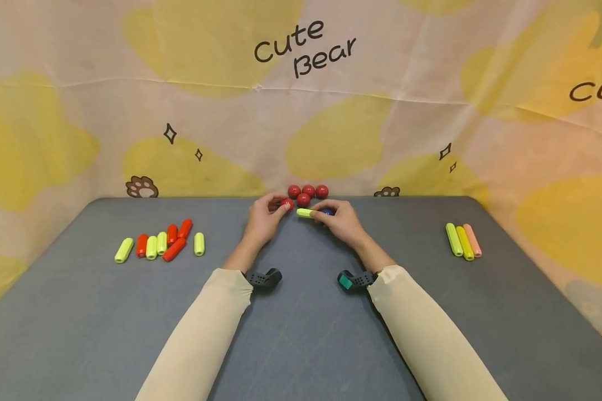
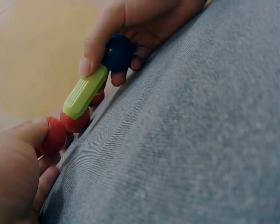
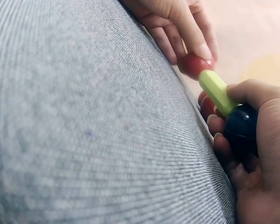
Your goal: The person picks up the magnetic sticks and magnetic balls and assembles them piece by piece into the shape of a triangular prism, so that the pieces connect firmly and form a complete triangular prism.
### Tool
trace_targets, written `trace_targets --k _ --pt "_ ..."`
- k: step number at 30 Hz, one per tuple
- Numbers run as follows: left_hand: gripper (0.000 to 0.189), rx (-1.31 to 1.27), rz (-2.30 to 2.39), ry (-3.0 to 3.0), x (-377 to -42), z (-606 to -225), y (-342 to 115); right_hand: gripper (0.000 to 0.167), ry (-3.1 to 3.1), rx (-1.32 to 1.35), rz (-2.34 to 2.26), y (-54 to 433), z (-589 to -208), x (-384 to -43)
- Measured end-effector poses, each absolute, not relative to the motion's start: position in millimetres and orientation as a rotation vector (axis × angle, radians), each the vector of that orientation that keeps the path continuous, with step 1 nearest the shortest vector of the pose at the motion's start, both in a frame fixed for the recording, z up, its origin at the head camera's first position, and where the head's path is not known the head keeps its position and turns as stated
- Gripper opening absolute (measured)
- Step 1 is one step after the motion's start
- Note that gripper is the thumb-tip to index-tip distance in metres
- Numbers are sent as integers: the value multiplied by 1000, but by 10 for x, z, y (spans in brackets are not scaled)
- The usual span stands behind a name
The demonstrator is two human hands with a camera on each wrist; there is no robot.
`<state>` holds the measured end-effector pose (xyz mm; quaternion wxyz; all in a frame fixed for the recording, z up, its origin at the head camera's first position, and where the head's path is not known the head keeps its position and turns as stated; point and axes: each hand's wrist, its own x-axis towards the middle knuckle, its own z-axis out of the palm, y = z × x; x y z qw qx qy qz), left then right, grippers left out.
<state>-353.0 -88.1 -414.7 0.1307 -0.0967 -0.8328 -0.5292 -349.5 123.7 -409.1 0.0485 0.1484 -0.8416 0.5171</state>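
Near the back edge of the table, my left hand [image 1: 262, 221] pinches a red ball [image 1: 287, 204] between thumb and fingers. Facing it, my right hand [image 1: 345, 224] grips a yellow-green ribbed rod [image 1: 303, 213], with a dark blue ball [image 3: 241, 123] at the rod's near end, inside the curl of the fingers. The rod's free end points left, towards the red balls. In the left wrist view that end overlaps another red ball [image 2: 76, 122]; whether they touch, I cannot tell. Several loose red balls [image 1: 308, 190] sit just behind the hands.
On the left of the grey table [image 1: 301, 334] lie several short rods, red [image 1: 174, 249] and yellow-green [image 1: 124, 250]. At the right, three longer rods lie side by side: green [image 1: 454, 239], yellow [image 1: 465, 243] and pink [image 1: 472, 240]. A patterned cloth [image 1: 221, 111] hangs behind.
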Motion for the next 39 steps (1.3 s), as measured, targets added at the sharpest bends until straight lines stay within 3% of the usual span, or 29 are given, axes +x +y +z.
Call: trace_targets --k 18,30,39 --pt "30 -341 -1627 -2392 -3502 -4122 -868 21 -2546 464 1608 1221 -4105 -3516" --pt "31 -458 -1853 -2353 -3411 -4101 -700 43 -2645 631 1626 1264 -4055 -3479" --pt "33 -275 -1560 -2434 -3170 -4048 -769 40 -2548 634 1749 1309 -4077 -3501"
